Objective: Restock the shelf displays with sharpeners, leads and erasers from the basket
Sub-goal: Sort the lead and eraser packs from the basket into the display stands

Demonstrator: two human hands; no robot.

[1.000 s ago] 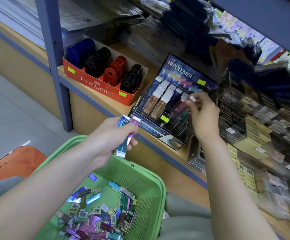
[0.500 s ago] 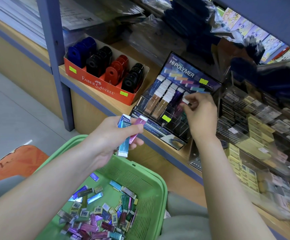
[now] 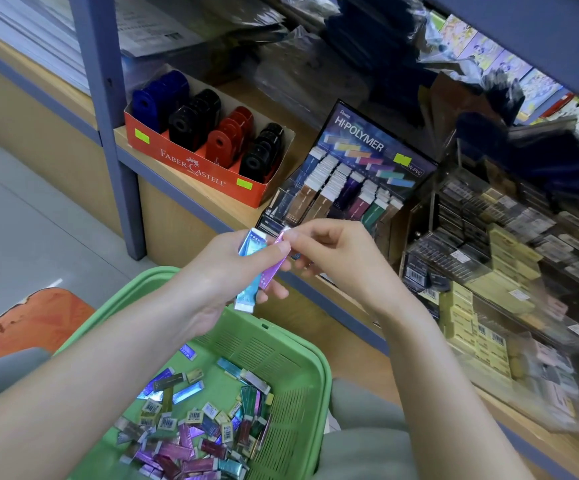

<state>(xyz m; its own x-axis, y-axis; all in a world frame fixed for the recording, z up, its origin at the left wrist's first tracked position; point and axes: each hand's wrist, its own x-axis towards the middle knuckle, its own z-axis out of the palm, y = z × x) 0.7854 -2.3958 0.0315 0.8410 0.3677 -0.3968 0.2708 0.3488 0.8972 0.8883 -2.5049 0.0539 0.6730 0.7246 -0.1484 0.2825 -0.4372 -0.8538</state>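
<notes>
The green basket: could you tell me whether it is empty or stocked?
Stocked: the basket holds many loose erasers across its floor.

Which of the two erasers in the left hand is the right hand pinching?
The pink-purple eraser: the right hand pinches its top end; the blue eraser is held by the left hand alone.

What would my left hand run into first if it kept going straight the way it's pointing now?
Probably your right hand, whose fingers pinch the top of the pink eraser your left hand holds. Behind it stands the Hi-Polymer display, though depth is unclear.
</notes>
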